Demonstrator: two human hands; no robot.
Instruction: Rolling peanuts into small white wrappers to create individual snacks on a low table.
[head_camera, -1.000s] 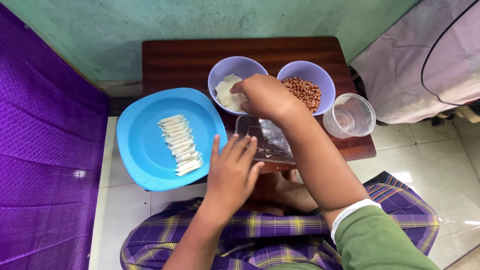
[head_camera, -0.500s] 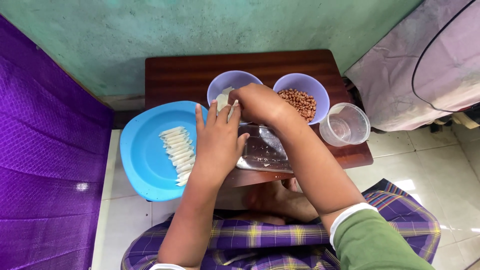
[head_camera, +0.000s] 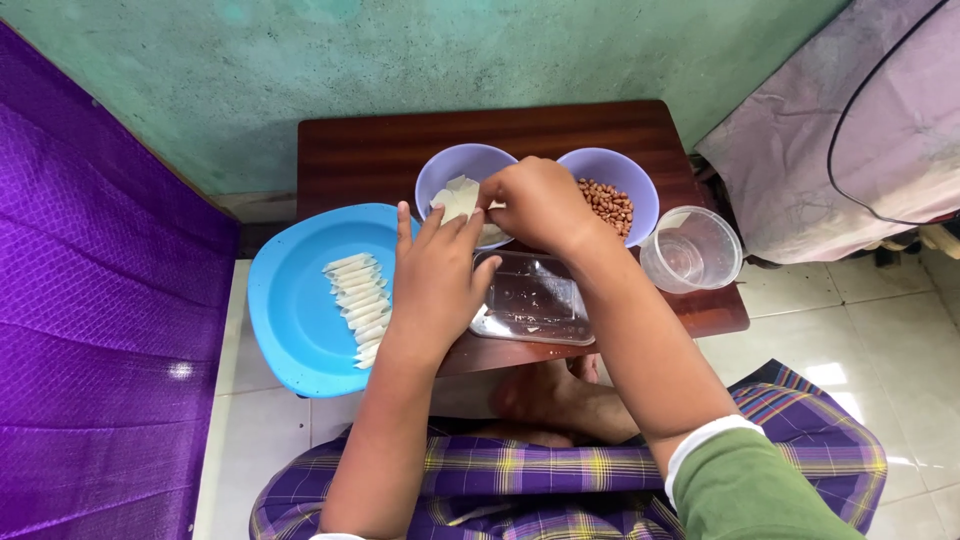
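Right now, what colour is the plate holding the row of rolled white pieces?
Bright blue. The plate shows best in the head view, left of the small wooden table.

I am seeing a green sleeve (head_camera: 745, 495) with a white cuff (head_camera: 700, 445) covering my right arm; my left arm is showing bare, and purple plaid cloth (head_camera: 560, 480) is wrapping my legs.

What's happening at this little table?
A person sits at a small wooden table. Both hands, left hand and right hand, meet over a purple bowl, pulling at a thin pale wrapper sheet. Beside it stands a bowl of peanuts. Rolled pieces lie in a row on a blue plate.
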